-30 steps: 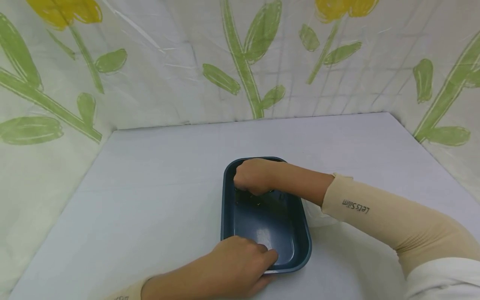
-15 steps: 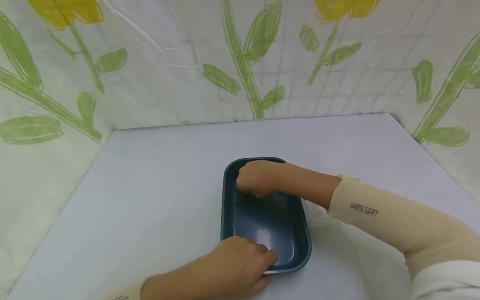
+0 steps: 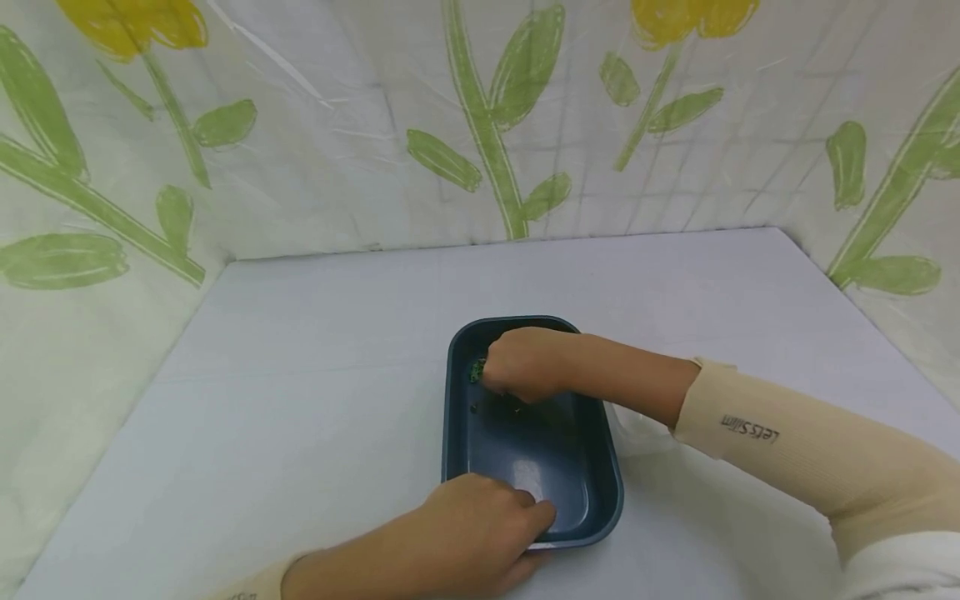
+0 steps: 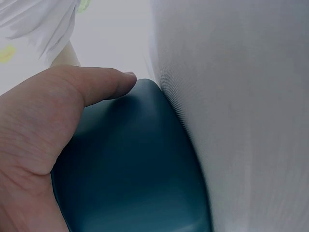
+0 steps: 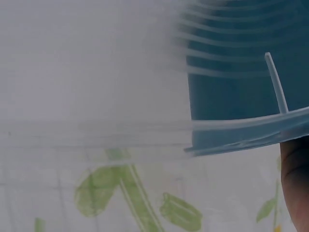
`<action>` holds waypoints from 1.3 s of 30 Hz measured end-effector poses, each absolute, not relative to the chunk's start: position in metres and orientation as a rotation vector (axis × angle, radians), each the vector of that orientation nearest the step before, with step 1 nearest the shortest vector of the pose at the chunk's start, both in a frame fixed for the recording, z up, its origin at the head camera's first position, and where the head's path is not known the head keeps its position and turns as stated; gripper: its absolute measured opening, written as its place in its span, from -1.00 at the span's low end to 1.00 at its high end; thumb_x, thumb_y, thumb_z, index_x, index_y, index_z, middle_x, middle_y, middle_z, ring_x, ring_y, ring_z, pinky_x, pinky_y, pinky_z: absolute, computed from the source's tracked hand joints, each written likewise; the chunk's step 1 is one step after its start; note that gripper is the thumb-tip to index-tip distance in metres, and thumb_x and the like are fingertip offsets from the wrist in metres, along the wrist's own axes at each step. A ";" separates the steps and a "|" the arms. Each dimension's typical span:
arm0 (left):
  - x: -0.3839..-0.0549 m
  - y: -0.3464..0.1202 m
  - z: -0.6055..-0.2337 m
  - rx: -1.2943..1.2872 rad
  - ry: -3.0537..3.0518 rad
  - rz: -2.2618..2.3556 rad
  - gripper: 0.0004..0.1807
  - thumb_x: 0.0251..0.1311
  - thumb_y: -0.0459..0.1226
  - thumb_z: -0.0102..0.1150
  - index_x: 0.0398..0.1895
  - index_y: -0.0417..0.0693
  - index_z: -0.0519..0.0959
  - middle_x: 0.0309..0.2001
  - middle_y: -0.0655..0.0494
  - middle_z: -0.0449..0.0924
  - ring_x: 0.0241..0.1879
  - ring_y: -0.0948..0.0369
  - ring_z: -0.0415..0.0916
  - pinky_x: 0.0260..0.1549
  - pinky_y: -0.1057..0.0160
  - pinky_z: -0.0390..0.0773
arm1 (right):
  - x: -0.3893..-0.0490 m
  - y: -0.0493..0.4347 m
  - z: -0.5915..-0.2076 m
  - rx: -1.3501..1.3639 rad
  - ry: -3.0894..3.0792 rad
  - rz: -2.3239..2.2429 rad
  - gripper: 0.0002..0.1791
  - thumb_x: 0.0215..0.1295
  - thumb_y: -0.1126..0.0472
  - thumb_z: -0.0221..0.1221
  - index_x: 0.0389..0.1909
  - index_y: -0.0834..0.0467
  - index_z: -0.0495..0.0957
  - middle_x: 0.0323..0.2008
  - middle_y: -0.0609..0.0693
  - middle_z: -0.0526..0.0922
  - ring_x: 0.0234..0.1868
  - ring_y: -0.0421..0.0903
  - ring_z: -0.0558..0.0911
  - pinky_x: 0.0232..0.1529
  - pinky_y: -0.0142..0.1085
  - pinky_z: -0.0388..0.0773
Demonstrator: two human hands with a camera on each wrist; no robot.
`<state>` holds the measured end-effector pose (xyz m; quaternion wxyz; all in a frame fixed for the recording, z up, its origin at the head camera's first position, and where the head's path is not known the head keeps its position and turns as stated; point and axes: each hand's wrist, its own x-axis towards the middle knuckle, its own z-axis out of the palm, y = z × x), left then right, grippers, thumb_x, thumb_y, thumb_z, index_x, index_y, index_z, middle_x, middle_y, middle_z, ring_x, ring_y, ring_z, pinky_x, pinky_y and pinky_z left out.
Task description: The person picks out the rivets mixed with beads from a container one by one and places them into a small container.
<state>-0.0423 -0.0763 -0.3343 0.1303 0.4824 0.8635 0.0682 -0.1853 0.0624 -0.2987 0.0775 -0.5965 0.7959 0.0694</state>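
A deep blue rectangular tray stands on the white-covered table. My left hand grips its near rim, fingers over the edge inside and thumb against the outer wall. The left wrist view shows that thumb lying along the tray's side. My right hand is down inside the tray's far end, knuckles up and fingers bent toward the floor. A small clump of green bits shows just left of its fingers, and a few tiny specks lie nearer. Its fingertips are hidden, so I cannot tell what they hold.
Right of the tray, partly under my right forearm, is a clear plastic container; its ridged wall and rim fill much of the right wrist view. A white sheet painted with green stems and yellow flowers hangs behind the table.
My right hand has drawn slightly to the right and nearer inside the tray, uncovering the green bits at its left. The left hand and tray stay where they were.
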 end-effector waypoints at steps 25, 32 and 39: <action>-0.043 -0.077 -0.334 1.377 2.510 0.178 -0.78 0.36 0.05 0.19 -0.18 0.17 0.61 -0.48 0.41 0.55 -0.63 0.51 0.26 -0.56 0.51 0.35 | -0.176 0.082 -0.294 -1.918 2.426 0.270 -0.81 0.20 0.43 0.31 -0.50 0.09 0.70 -0.69 -0.16 0.47 -0.62 -0.26 0.26 -0.55 -0.39 0.34; -0.043 -0.076 -0.335 1.365 2.505 0.160 -0.78 0.36 0.06 0.18 -0.18 0.18 0.60 -0.48 0.41 0.54 -0.63 0.50 0.27 -0.56 0.50 0.35 | -0.172 0.087 -0.291 -1.906 2.439 0.229 -0.84 0.20 0.43 0.32 -0.43 0.09 0.72 -0.63 -0.14 0.56 -0.61 -0.28 0.33 -0.54 -0.39 0.38; -0.043 -0.076 -0.334 1.385 2.495 0.153 -0.79 0.36 0.05 0.20 -0.19 0.17 0.59 -0.53 0.42 0.48 -0.64 0.50 0.24 -0.59 0.50 0.32 | -0.167 0.092 -0.292 -1.931 2.446 0.194 -0.86 0.17 0.40 0.37 -0.46 0.09 0.72 -0.58 -0.13 0.63 -0.56 -0.28 0.49 -0.46 -0.41 0.48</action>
